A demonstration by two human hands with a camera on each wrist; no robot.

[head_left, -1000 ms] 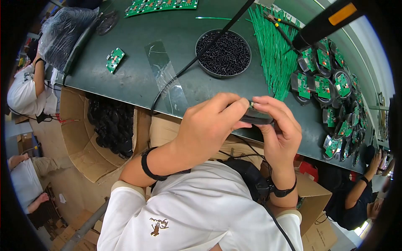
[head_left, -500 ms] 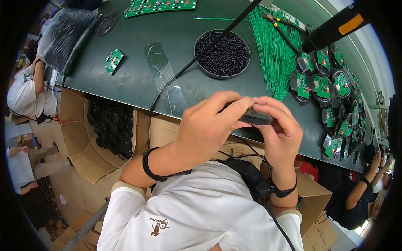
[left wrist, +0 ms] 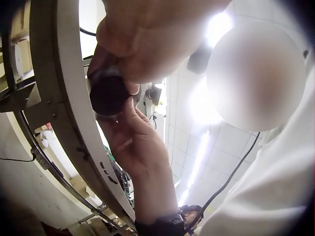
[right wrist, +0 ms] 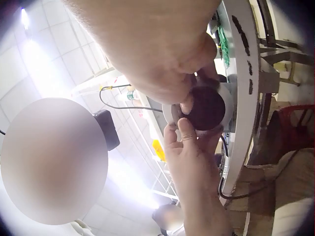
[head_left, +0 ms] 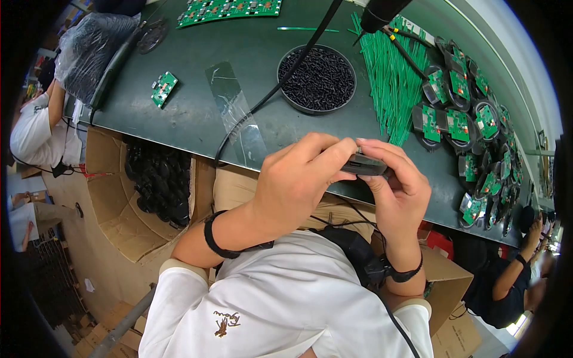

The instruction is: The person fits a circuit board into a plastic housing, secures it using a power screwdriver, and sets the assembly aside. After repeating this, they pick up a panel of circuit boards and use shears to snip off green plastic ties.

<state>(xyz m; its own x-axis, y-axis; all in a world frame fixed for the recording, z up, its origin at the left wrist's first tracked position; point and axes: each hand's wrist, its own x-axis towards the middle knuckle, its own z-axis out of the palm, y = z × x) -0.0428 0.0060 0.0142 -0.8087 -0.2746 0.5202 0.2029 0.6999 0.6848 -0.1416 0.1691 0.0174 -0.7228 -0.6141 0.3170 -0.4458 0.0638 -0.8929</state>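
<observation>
Between both hands, over the near edge of the bench, is a round black plastic housing [head_left: 365, 167]. My left hand [head_left: 301, 176] pinches its left side, with thumb below and fingers over the top edge. The right hand [head_left: 403, 185] grips the other side, forefinger along the top and thumb underneath. From the left wrist view the housing [left wrist: 109, 94] shows a dark round face, with the right hand [left wrist: 142, 150] curled at its rim. In the right wrist view the same dark disc [right wrist: 206, 109] lies between the hands. Fingers hide much of its upper side.
A dish [head_left: 282, 80] of small black pieces sits beyond the hands, near green strips [head_left: 391, 89] and cutters [head_left: 409, 56]. A black screwdriver-like tool [head_left: 382, 13] hangs above. Housings with circuit boards [head_left: 458, 125] crowd the right; a cardboard box [head_left: 110, 197] of black parts stands left.
The hanging screwdriver-like tool has swung left over the green strips. Both hands stay in place around the housing, with small shifts of the fingers and a slight tilt of the housing.
</observation>
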